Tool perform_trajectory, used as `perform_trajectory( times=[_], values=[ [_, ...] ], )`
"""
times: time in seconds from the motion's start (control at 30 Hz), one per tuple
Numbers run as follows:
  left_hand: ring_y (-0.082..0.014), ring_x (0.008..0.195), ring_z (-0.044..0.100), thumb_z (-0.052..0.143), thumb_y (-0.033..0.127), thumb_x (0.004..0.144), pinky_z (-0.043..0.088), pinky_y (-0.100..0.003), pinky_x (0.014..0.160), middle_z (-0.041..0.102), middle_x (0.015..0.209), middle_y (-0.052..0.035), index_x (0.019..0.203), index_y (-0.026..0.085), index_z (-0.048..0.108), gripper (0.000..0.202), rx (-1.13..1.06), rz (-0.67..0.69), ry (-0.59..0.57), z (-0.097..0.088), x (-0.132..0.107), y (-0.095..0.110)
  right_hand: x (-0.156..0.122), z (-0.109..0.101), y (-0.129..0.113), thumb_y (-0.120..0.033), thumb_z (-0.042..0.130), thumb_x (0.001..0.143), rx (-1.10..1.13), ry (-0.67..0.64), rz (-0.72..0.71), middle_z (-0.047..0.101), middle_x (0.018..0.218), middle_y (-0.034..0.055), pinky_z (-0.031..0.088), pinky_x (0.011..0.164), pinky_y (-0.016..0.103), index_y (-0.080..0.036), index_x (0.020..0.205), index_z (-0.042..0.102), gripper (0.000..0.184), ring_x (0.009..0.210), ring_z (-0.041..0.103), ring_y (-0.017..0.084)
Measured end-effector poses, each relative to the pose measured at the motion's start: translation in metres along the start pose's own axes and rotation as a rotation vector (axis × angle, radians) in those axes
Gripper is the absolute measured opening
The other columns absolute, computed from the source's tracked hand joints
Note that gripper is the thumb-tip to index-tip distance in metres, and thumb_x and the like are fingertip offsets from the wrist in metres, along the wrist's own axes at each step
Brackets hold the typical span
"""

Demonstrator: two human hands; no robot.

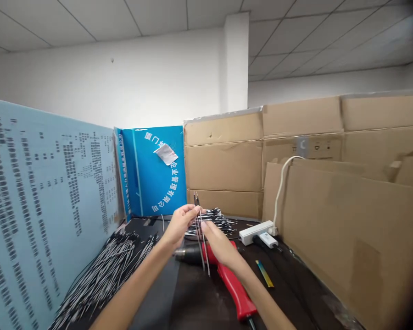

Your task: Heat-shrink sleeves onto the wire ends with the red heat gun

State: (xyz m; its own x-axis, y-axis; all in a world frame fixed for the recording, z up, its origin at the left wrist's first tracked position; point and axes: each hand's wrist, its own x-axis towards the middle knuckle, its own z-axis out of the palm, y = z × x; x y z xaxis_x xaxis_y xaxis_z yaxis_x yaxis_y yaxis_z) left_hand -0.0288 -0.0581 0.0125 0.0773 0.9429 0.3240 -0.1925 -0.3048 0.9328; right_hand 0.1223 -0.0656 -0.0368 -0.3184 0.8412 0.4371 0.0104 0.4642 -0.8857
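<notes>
My left hand is raised above the dark table, fingers pinched on a few thin grey-and-black wires that stand nearly upright, tips poking above the fingers. My right hand is just to the right and lower, fingers curled around the same wires. Below both hands lies a red-handled heat gun with a black nozzle pointing left.
A big pile of similar wires lies at the left, a smaller heap behind the hands. A white power strip with a cable, a small striped stick, blue printed boards on the left and cardboard walls on the right enclose the table.
</notes>
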Motion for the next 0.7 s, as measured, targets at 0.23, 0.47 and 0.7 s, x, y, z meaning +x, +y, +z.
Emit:
perform_trajectory(
  times=[0.23,0.47,0.7],
  values=[
    [-0.0146,0.072,0.068,0.074,0.048,0.083,0.049,-0.021,0.059,0.076,0.105,-0.0125,0.098,0.014,0.074,0.037,-0.009,-0.018,-0.074,0.039,0.015,-0.031,0.009,0.000,0.040,-0.072,0.049,0.090,0.335,0.152,0.031,0.034,0.050,-0.0102,0.020,0.041,0.022,-0.022,0.080,0.050,0.051,0.042,0.026,0.008],
    [-0.0236,0.096,0.072,0.072,0.049,0.084,0.051,-0.033,0.092,0.077,0.104,-0.0135,0.106,0.015,0.077,0.041,-0.040,0.046,-0.019,0.031,0.026,-0.034,0.001,-0.005,0.035,-0.071,0.055,0.086,0.476,0.047,0.162,0.034,0.051,-0.0112,0.014,0.039,0.020,-0.021,0.079,0.051,0.051,0.040,0.018,0.005],
    [-0.0221,0.093,0.071,0.070,0.049,0.085,0.052,-0.031,0.089,0.077,0.102,-0.0128,0.101,0.014,0.078,0.039,-0.049,0.044,-0.023,0.028,0.021,-0.035,-0.002,-0.007,0.031,-0.070,0.056,0.087,0.445,0.090,0.159,0.031,0.050,-0.0117,0.013,0.040,0.019,-0.021,0.077,0.050,0.050,0.041,0.016,0.005]
  ],
)
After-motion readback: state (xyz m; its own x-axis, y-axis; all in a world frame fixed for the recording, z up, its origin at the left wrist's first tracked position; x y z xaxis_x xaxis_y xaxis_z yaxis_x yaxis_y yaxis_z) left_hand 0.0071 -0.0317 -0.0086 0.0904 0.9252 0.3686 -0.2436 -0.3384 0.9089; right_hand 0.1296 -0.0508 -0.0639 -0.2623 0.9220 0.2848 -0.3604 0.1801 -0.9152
